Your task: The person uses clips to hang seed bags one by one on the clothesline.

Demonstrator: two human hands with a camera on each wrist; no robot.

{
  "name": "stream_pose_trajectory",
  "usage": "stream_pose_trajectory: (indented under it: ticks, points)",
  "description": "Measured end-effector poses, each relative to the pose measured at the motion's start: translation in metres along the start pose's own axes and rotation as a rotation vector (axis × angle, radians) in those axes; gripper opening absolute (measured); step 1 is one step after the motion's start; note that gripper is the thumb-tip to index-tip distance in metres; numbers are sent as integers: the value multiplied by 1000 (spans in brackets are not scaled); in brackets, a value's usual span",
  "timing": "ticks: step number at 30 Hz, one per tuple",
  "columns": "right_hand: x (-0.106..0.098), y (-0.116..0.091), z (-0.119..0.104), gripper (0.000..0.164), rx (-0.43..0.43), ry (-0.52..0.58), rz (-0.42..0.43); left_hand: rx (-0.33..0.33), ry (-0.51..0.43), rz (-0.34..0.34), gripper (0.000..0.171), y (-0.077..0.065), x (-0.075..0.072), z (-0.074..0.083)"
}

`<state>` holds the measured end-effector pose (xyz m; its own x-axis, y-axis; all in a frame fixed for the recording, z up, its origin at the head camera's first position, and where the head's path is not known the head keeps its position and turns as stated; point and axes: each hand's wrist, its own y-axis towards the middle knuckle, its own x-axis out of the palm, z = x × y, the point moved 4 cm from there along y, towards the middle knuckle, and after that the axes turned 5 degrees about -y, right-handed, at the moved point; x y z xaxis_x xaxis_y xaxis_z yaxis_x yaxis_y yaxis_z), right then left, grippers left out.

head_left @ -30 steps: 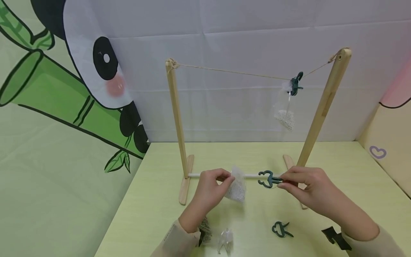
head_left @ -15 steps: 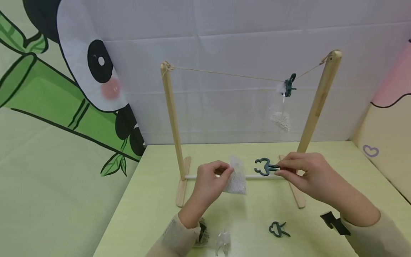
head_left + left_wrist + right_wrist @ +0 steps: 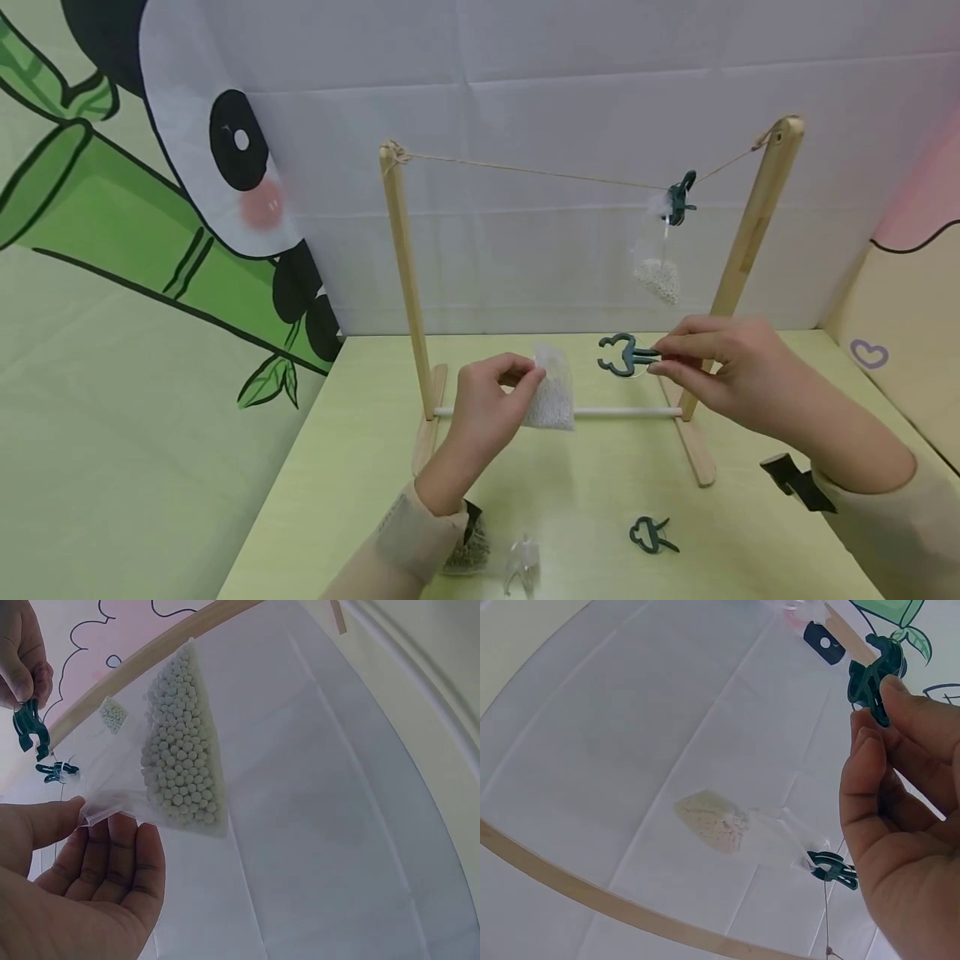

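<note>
Clear bag (image 3: 552, 392) of white beads (image 3: 178, 746) — green clip (image 3: 633, 357).
Left hand (image 3: 491, 396) pinches bag's edge — beads beyond fingertips (image 3: 75, 808); right hand (image 3: 738, 367) pinches clip's handles.

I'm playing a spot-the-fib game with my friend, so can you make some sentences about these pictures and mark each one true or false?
1. The left hand pinches a clear plastic bag of white beads. True.
2. The right hand holds a red wooden spoon. False: the right hand pinches a dark green plastic clip.
3. A small clear bag hangs from a thin tan string. True.
4. The small clear bag is nearer the string's left end. False: it is nearer the right end.
5. Another dark green clip lies on the pale yellow table. True.
</note>
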<state>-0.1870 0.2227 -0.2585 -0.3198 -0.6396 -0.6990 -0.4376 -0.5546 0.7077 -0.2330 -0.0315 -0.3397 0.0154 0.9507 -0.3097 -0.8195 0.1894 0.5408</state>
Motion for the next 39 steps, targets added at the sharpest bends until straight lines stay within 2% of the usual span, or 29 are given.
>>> stream_pose_trajectory:
  ticks: [11, 18, 22, 39]
  points:
    - [-17, 18, 8, 59, -15, -85, 1, 41, -10, 23, 5, 17, -1, 13]
    - [-32, 34, 11, 61, -78, -123, 10, 59, -10, 25, 5, 25, -1, 18]
    - [-36, 38, 13, 62, -83, -146, 2, 75, -15, 22, 4, 32, -2, 20]
    - [-54, 70, 19, 67, -103, -214, -11, 85, -5, 75, 8, 61, -11, 30]
